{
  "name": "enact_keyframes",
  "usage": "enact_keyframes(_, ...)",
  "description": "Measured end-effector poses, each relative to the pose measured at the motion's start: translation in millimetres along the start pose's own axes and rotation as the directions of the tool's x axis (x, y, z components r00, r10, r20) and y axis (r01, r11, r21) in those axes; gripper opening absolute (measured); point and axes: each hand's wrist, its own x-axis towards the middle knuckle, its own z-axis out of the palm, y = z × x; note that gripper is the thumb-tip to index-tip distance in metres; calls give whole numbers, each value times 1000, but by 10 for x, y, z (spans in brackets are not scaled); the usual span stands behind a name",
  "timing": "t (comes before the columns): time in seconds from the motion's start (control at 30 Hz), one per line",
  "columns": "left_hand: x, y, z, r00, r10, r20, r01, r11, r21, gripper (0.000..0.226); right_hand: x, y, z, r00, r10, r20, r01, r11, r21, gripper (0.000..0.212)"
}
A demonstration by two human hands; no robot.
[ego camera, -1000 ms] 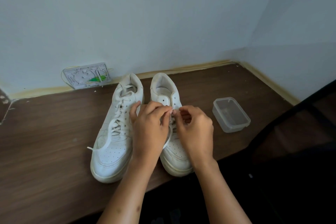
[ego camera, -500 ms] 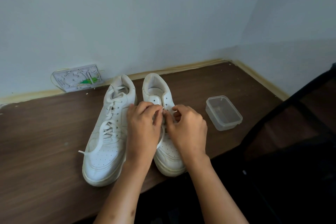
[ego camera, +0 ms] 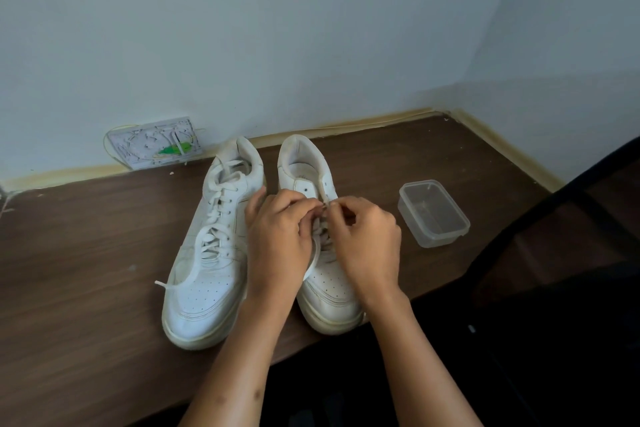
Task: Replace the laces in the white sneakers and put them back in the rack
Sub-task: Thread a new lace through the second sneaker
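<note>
A dark wood desk (ego camera: pixel 86 270) fills the corner in front of me, pale blue walls meeting behind it with a yellowish strip along the base. My two white sneakers stand side by side on the desk, heels toward the wall and toes toward me, close together but with a narrow gap between them. The left sneaker (ego camera: pixel 207 253) is laced all the way up, and a loose lace end (ego camera: pixel 162 284) trails off its left side onto the wood. The right sneaker (ego camera: pixel 311 177) sits under both my hands, its upper eyelets bare near the collar. My left hand (ego camera: pixel 277 236) is curled over the middle of that shoe, thumb sticking up toward the other shoe, fingertips pinching the lace (ego camera: pixel 313 260), which loops down in a white curve below my knuckles. My right hand (ego camera: pixel 363 239) is bent in the same way just beside it, fingers pinching the lace at the eyelets; the fingertips of the two hands almost meet over the tongue. To the right of the shoes, apart from them, stands a clear plastic tub (ego camera: pixel 433 213), lidless. Against the wall behind the left shoe leans a small white board (ego camera: pixel 156 144) strung with cord, a green patch on it
</note>
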Motion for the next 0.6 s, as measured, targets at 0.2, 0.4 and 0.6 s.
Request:
enact_keyframes(0.2,4,17,11,999,-40,-4,40,999,24,20,-18,24,-62,996,82,26,-85,977,198,14)
enact_keyframes(0.4,28,37,-8,999,-44,25,42,996,76,21,2,106,-15,993,108,42,-115,961,253,12)
enact_keyframes(0.6,27,130,-28,998,-27,60,12,971,238,24,8,146,17,995,93,43,-100,964,247,9)
